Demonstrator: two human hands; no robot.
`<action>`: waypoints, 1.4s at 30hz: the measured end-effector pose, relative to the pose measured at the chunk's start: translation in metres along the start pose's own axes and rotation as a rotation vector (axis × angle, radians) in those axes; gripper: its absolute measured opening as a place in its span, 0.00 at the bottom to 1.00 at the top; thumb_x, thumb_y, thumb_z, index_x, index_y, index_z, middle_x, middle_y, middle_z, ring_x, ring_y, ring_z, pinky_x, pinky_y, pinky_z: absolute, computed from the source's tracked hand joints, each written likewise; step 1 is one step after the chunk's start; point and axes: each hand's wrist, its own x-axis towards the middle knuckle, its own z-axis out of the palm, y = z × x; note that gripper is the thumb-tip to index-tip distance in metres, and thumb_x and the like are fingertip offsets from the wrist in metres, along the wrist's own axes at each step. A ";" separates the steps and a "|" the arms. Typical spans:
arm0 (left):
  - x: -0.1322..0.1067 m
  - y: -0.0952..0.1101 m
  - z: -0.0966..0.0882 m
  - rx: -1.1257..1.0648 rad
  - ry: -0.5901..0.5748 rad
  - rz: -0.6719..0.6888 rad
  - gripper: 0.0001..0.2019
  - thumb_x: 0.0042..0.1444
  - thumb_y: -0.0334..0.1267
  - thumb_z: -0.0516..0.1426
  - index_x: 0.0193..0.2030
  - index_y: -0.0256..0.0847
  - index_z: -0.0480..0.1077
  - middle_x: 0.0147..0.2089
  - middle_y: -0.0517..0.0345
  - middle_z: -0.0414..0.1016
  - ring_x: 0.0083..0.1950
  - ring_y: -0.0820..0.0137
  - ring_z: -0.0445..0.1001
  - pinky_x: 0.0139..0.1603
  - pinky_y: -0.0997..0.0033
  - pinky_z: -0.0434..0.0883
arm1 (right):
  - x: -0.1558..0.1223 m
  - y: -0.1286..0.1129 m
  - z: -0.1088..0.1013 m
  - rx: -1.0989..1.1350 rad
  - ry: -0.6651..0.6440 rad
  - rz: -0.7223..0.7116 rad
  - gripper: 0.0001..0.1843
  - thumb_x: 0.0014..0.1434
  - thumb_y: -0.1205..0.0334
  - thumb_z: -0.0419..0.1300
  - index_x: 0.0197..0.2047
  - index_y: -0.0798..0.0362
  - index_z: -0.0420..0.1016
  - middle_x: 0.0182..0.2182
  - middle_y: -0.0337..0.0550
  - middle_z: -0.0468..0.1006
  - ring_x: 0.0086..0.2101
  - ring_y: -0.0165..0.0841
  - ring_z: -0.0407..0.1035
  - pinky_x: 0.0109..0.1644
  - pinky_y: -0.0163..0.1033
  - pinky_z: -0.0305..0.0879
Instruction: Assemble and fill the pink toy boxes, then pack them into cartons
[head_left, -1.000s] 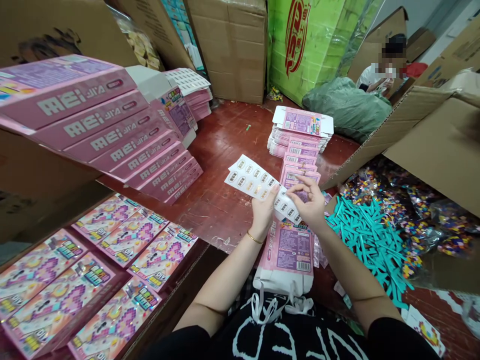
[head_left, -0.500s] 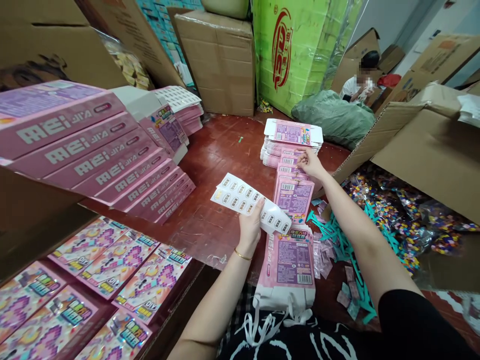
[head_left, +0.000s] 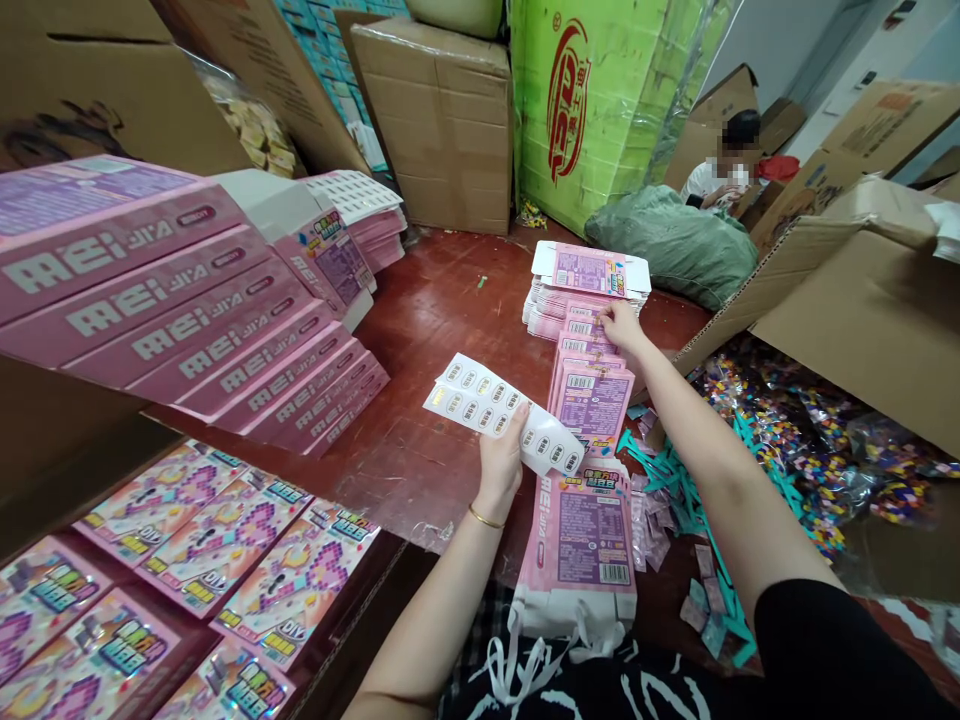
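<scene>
My left hand grips white sheets of oval stickers printed in dark and gold, held over the row of cartons. My right hand reaches forward, its fingers pressed together against the far end of a row of overlapping flat pink cartons. What those fingertips hold, if anything, is too small to make out. Behind that row rises a stack of flat cartons with white flaps. Closest to my body lies another pink carton, printed side up, its white flap toward me.
Pink boxes are piled at left above an open carton of colourful boxes. At right lie teal plastic pieces, small packets and bags of coloured beads beside a cardboard box. A person sits behind.
My right hand has come down a little, its fingers now against the carton at the row's far end. My left hand keeps the sticker sheets in nearly the same place.
</scene>
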 end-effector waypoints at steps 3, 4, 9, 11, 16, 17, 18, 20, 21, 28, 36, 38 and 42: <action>0.000 0.002 0.000 -0.022 0.012 -0.012 0.24 0.41 0.38 0.74 0.47 0.39 0.76 0.59 0.47 0.77 0.63 0.55 0.73 0.67 0.54 0.69 | -0.002 0.004 0.001 -0.009 -0.005 0.028 0.07 0.51 0.71 0.57 0.30 0.54 0.76 0.37 0.53 0.77 0.44 0.47 0.70 0.57 0.57 0.66; 0.000 0.003 0.001 -0.029 0.013 -0.016 0.24 0.41 0.38 0.74 0.47 0.39 0.76 0.59 0.47 0.77 0.63 0.55 0.73 0.67 0.54 0.69 | -0.004 0.006 -0.001 -0.007 -0.002 0.033 0.10 0.51 0.71 0.56 0.34 0.55 0.78 0.41 0.54 0.77 0.47 0.47 0.69 0.59 0.57 0.64; -0.005 0.005 0.005 -0.058 -0.003 -0.021 0.23 0.42 0.37 0.73 0.46 0.39 0.77 0.56 0.48 0.79 0.61 0.55 0.74 0.65 0.56 0.70 | -0.012 0.015 -0.014 0.106 0.174 0.008 0.19 0.56 0.66 0.55 0.51 0.55 0.76 0.50 0.53 0.76 0.50 0.43 0.70 0.62 0.55 0.63; -0.008 0.004 0.007 -0.059 -0.011 -0.039 0.23 0.41 0.38 0.74 0.45 0.38 0.77 0.55 0.47 0.80 0.60 0.55 0.76 0.64 0.56 0.71 | -0.013 0.013 -0.015 0.142 0.178 0.020 0.18 0.55 0.65 0.59 0.50 0.56 0.76 0.45 0.53 0.78 0.43 0.41 0.72 0.57 0.53 0.67; -0.011 0.002 0.009 -0.078 -0.015 -0.063 0.24 0.38 0.39 0.75 0.43 0.38 0.77 0.51 0.48 0.81 0.54 0.58 0.78 0.61 0.57 0.72 | -0.009 0.002 -0.007 0.101 0.094 0.142 0.25 0.44 0.65 0.70 0.47 0.58 0.74 0.33 0.44 0.75 0.32 0.36 0.68 0.47 0.49 0.70; -0.011 0.002 0.008 -0.084 -0.016 -0.060 0.24 0.38 0.39 0.75 0.43 0.38 0.77 0.51 0.48 0.81 0.53 0.59 0.79 0.60 0.58 0.72 | -0.008 0.001 -0.007 0.070 0.091 0.148 0.26 0.42 0.66 0.71 0.47 0.58 0.73 0.33 0.43 0.74 0.33 0.36 0.68 0.47 0.49 0.70; -0.011 0.003 0.008 -0.088 -0.014 -0.056 0.24 0.38 0.39 0.75 0.43 0.38 0.77 0.50 0.49 0.81 0.52 0.59 0.79 0.60 0.58 0.72 | -0.008 -0.001 -0.007 0.044 0.080 0.148 0.27 0.41 0.66 0.71 0.47 0.57 0.73 0.34 0.43 0.74 0.34 0.37 0.68 0.47 0.50 0.70; -0.012 0.004 0.007 -0.089 -0.004 -0.053 0.23 0.39 0.38 0.74 0.43 0.37 0.77 0.49 0.49 0.81 0.51 0.60 0.79 0.60 0.58 0.72 | -0.011 -0.005 -0.012 0.028 0.072 0.137 0.28 0.41 0.68 0.69 0.48 0.57 0.72 0.36 0.44 0.74 0.36 0.38 0.68 0.48 0.49 0.69; -0.012 0.005 0.007 -0.089 0.005 -0.054 0.22 0.39 0.38 0.74 0.43 0.36 0.77 0.49 0.48 0.81 0.51 0.60 0.79 0.60 0.58 0.72 | -0.017 -0.010 -0.015 0.042 0.098 0.114 0.27 0.43 0.68 0.68 0.49 0.56 0.71 0.38 0.46 0.74 0.37 0.38 0.68 0.48 0.49 0.69; -0.025 0.007 0.015 -0.147 -0.031 -0.016 0.22 0.42 0.37 0.73 0.45 0.38 0.78 0.50 0.51 0.81 0.50 0.64 0.79 0.58 0.64 0.72 | -0.132 -0.093 -0.032 0.380 -0.095 -0.034 0.18 0.54 0.45 0.66 0.36 0.52 0.76 0.33 0.46 0.78 0.32 0.35 0.70 0.38 0.43 0.70; -0.024 0.013 0.014 -0.045 -0.102 -0.010 0.19 0.39 0.41 0.73 0.37 0.34 0.79 0.40 0.52 0.83 0.36 0.67 0.79 0.44 0.67 0.74 | -0.190 -0.135 -0.017 0.765 -0.530 0.104 0.26 0.47 0.39 0.70 0.35 0.53 0.75 0.30 0.41 0.77 0.30 0.30 0.71 0.36 0.37 0.69; -0.024 0.014 0.015 -0.038 -0.105 0.045 0.18 0.39 0.40 0.73 0.37 0.35 0.79 0.41 0.52 0.83 0.39 0.67 0.80 0.46 0.67 0.74 | -0.192 -0.137 -0.013 0.779 -0.494 0.107 0.26 0.45 0.41 0.72 0.36 0.52 0.74 0.30 0.40 0.77 0.29 0.29 0.70 0.34 0.36 0.67; -0.024 0.018 0.015 -0.019 -0.140 0.089 0.18 0.39 0.38 0.73 0.38 0.37 0.78 0.40 0.55 0.82 0.39 0.69 0.79 0.46 0.69 0.75 | -0.197 -0.140 -0.011 0.768 -0.421 0.133 0.25 0.43 0.40 0.72 0.29 0.53 0.72 0.23 0.36 0.73 0.23 0.26 0.64 0.27 0.34 0.60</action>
